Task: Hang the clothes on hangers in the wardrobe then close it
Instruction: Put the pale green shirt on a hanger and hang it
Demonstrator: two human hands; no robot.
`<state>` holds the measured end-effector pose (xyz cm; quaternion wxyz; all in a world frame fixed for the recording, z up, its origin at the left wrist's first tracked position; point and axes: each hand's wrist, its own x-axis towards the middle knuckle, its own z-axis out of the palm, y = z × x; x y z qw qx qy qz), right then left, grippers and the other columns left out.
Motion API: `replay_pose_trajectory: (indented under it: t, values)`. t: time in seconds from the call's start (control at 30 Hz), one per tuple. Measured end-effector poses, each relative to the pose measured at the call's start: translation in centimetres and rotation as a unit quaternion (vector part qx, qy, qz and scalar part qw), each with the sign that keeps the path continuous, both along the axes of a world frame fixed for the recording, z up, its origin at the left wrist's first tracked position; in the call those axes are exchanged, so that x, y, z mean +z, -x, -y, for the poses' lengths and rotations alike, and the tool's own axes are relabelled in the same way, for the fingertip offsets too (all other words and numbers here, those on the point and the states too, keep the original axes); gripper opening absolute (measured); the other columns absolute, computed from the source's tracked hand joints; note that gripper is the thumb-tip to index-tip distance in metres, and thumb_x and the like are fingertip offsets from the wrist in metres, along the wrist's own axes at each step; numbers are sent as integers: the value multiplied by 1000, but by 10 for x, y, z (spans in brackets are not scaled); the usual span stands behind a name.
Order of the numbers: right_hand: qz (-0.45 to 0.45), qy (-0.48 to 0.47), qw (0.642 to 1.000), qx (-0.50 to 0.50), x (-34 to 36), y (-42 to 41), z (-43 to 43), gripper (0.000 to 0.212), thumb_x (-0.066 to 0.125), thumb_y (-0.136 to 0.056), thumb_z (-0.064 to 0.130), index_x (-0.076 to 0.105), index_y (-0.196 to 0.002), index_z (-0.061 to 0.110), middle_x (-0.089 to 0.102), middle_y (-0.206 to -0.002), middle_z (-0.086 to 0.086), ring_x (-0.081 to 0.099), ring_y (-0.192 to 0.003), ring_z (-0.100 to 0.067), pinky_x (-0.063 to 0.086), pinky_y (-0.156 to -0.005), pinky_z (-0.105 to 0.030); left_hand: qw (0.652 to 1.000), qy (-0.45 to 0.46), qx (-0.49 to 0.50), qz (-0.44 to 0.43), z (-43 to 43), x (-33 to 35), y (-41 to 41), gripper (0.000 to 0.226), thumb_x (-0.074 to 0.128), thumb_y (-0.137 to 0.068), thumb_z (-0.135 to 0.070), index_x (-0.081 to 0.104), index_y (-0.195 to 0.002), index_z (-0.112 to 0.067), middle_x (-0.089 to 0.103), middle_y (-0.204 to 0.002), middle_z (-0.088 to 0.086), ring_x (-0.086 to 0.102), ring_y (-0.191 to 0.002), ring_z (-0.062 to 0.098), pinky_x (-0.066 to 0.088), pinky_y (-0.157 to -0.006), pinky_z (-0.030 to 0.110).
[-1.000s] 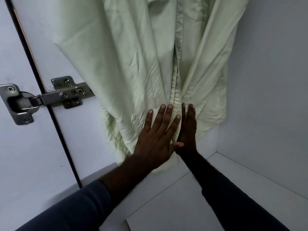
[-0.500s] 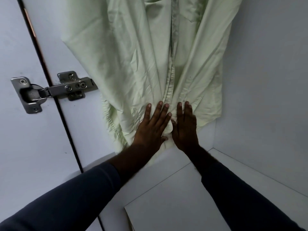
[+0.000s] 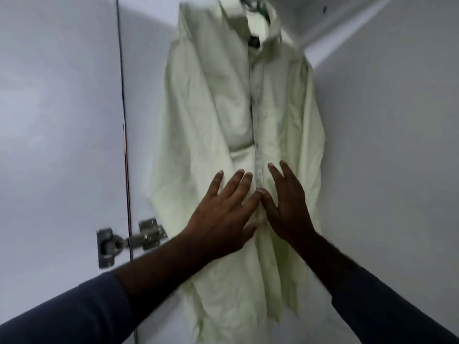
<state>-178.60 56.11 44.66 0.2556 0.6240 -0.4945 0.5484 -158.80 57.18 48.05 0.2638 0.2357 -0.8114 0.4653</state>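
The left hand (image 3: 221, 219) and right hand (image 3: 289, 207) press flat, fingers spread, on the shirt (image 3: 211, 120) mid-frame; tugging downward could unseat it from the hanger (image 3: 258, 8).

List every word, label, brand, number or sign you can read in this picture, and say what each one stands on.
No text can be read.
The dark patch inside the collar of the pale green shirt may be a label, but it is too blurred to read.
The metal hinge shows no legible marking.
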Motion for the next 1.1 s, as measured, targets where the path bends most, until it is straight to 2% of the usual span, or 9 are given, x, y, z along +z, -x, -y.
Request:
replay_pose_trajectory:
  t: [0.27, 0.37, 0.5, 0.6, 0.67, 0.73, 0.87, 0.97, 1.1]
  values:
    - [-86, -68, 993, -34, 103, -18, -3, 64, 41, -102, 45, 22, -157, 17, 15, -165, -7, 18, -151, -28, 19, -121, -41, 994, 47, 90, 45, 5, 111, -19, 72, 29, -82, -59, 60, -130, -15, 57, -134, 20, 50, -130, 37, 39, -103, 62]
    - [-95, -112, 988, -40, 104, -21, 4, 67, 38, -101, 47, 18, -158, 18, 15, -166, -4, 18, -151, -25, 22, -122, -42, 989, 35, 127, 73, 17, 118, -19, 82, 13, -83, -66, 41, -145, -20, 40, -149, 18, 29, -144, 34, 17, -113, 61]
    - [-143, -141, 975, -98, 93, -24, 24, 88, 10, -82, 67, -4, -159, 25, 6, -167, 0, 13, -152, -16, 28, -117, -46, 981, 5, 173, 91, 23, 114, -20, 73, 35, -94, -64, 24, -152, -21, 23, -157, 15, 14, -148, 29, 5, -117, 57]
    - [-138, -170, 972, -84, 94, -29, 31, 95, 16, -81, 71, -6, -158, 22, 3, -167, -1, 11, -152, -16, 25, -118, -47, 984, 10, 155, 89, 26, 119, -22, 72, 40, -94, -61, 29, -152, -20, 27, -156, 13, 18, -148, 28, 9, -117, 55]
    - [-152, -180, 965, -112, 101, -34, 33, 95, 13, -80, 72, 0, -159, 21, 3, -167, -4, 9, -153, -18, 21, -119, -47, 988, 52, 114, 94, 29, 126, -27, 66, 42, -90, -62, 46, -142, -22, 46, -145, 12, 38, -139, 27, 29, -112, 53]
    - [-156, -149, 967, -135, 114, -40, 29, 99, 2, -74, 71, 19, -157, 20, 12, -166, -7, 15, -151, -21, 20, -118, -47, 989, 88, 83, 86, 29, 135, -32, 60, 42, -80, -63, 64, -121, -25, 65, -119, 7, 61, -115, 23, 49, -94, 46]
    - [-164, 6, 976, -147, 156, -45, 23, 71, 18, -88, 57, 58, -127, 13, 56, -135, -12, 55, -121, -32, 45, -95, -46, 992, 128, -18, 18, 26, 167, -35, 55, 39, -83, -58, 66, -109, -19, 66, -112, 9, 64, -105, 28, 53, -86, 43]
    - [-132, 148, 966, -164, 203, -41, 16, 44, 41, -92, 47, 64, -107, 12, 64, -101, -9, 64, -88, -34, 52, -71, -45, 985, 161, -34, -50, 19, 209, -36, 54, 39, -83, -54, 65, -107, -14, 64, -112, 14, 63, -102, 33, 52, -84, 44]
    - [-60, 201, 967, -142, 274, -43, -3, 36, 56, -87, 33, 62, -113, 9, 62, -110, -13, 58, -103, -37, 48, -85, -46, 970, 200, -23, -134, 6, 267, -40, 50, 44, -88, -51, 60, -118, -13, 59, -120, 13, 57, -109, 34, 45, -87, 45]
